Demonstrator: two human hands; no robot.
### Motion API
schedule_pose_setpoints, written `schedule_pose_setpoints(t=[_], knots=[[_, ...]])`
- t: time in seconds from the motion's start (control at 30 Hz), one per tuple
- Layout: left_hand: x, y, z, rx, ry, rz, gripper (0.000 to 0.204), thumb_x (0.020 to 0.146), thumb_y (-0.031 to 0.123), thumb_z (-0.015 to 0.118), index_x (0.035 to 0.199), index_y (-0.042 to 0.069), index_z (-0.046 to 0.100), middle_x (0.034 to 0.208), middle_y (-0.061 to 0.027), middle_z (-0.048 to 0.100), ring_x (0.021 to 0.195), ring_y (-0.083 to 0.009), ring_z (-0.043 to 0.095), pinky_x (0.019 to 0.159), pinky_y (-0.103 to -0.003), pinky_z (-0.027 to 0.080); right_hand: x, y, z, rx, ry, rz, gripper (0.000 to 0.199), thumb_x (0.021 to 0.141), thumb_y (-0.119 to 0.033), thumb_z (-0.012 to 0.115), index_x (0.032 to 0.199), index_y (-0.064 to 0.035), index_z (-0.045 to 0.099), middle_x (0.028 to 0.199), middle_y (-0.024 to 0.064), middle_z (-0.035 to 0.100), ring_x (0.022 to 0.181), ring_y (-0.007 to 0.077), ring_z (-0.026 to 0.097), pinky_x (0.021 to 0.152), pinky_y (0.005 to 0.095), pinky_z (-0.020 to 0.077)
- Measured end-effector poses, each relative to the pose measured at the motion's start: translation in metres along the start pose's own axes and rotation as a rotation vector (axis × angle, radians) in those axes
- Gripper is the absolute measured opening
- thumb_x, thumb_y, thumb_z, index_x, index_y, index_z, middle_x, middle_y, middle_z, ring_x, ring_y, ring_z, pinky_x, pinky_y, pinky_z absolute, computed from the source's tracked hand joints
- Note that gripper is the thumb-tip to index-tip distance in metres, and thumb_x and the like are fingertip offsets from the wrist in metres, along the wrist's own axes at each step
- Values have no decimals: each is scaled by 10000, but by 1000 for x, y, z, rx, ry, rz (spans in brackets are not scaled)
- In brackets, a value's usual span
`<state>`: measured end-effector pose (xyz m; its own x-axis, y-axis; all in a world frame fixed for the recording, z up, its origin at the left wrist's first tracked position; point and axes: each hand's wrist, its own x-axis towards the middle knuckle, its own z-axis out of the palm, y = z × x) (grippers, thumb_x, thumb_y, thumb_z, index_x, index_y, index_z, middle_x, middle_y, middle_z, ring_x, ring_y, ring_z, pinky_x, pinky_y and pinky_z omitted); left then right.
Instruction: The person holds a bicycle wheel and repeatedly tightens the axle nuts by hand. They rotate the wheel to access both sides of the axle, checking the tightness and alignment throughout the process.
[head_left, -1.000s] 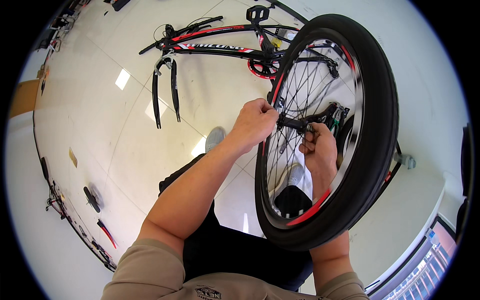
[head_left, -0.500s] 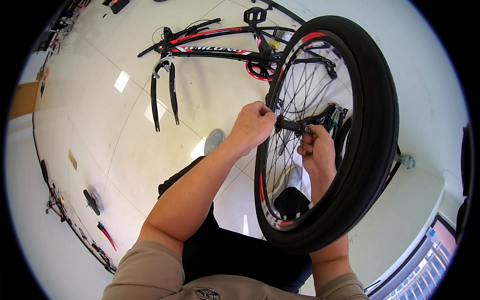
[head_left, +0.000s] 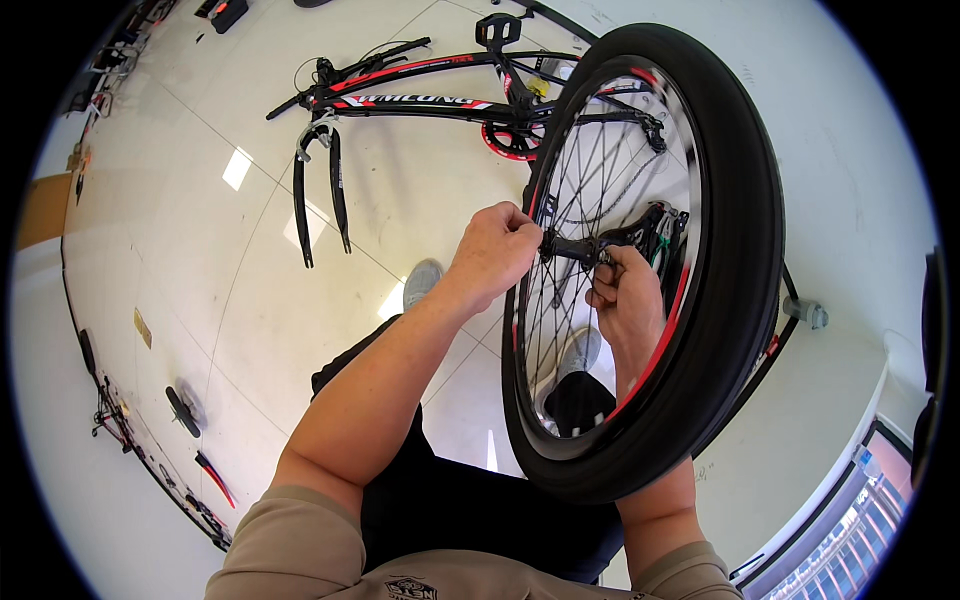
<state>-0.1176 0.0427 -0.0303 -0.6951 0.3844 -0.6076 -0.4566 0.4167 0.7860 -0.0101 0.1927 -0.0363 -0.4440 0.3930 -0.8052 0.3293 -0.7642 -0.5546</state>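
A bicycle wheel [head_left: 748, 230] with a thick black tyre stands upright and slightly tilted in front of me, held off the floor by its axle. My left hand [head_left: 492, 252] is closed, pinching the axle end on the left side of the black hub [head_left: 573, 249]. From the other side, my right hand [head_left: 632, 300] has its fingers curled round the opposite axle end. Exactly what the fingertips press on is hidden. Thin dark spokes run from the hub to the rim, which carries red and white marks.
A black, red and white bicycle frame [head_left: 420, 104] lies on the tiled floor ahead, with its fork [head_left: 338, 190] and a pedal [head_left: 497, 31]. Behind the wheel lie more dark bicycle parts [head_left: 655, 230]. A small wheel-like part [head_left: 183, 411] and a red-black strip [head_left: 214, 478] are at left.
The wheel has turned about its axle: the red and white rim marks sit elsewhere and look smeared. Both hands keep their grip. The whole view has shifted slightly.
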Motion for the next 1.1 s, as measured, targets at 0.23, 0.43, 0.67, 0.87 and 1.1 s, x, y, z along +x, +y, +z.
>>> schedule_pose_setpoints(t=[0.23, 0.43, 0.67, 0.87, 1.1], knots=[[3, -5, -1, 27, 7, -29, 226, 858, 136, 575, 925, -63, 659, 779, -127, 659, 716, -189, 613, 654, -344, 490, 2, 0, -2, -5, -14, -1, 214, 957, -170, 519, 752, -117, 492, 588, -13, 444, 473, 96, 352, 495, 285, 316], [3, -6, 1, 19, 3, -17, 230, 854, 140, 578, 925, -62, 661, 783, -129, 662, 713, -187, 606, 653, -344, 485, 3, -1, -4, 14, 4, 3, 226, 955, -173, 522, 737, -121, 487, 590, -13, 448, 469, 97, 348, 493, 277, 312], [3, -6, -1, 26, 11, -16, 235, 844, 143, 581, 917, -64, 663, 775, -127, 659, 704, -186, 609, 647, -343, 484, 4, 0, -1, -7, 29, 17, 208, 948, -175, 532, 751, -123, 493, 593, -11, 451, 468, 96, 333, 492, 285, 309], [6, -6, 1, -2, 9, 52, 165, 856, 131, 588, 881, -28, 629, 724, -79, 599, 607, -146, 537, 552, -299, 447, 4, 0, 0, -12, 26, -20, 182, 938, -175, 549, 773, -117, 501, 599, -12, 439, 474, 98, 344, 484, 290, 299], [4, 4, -7, -55, -38, -28, 151, 873, 148, 596, 852, 0, 614, 709, -55, 584, 602, -132, 529, 528, -277, 442, 5, 7, -2, -24, -56, -83, 192, 948, -169, 539, 766, -113, 510, 607, -21, 447, 479, 93, 341, 500, 283, 306]])
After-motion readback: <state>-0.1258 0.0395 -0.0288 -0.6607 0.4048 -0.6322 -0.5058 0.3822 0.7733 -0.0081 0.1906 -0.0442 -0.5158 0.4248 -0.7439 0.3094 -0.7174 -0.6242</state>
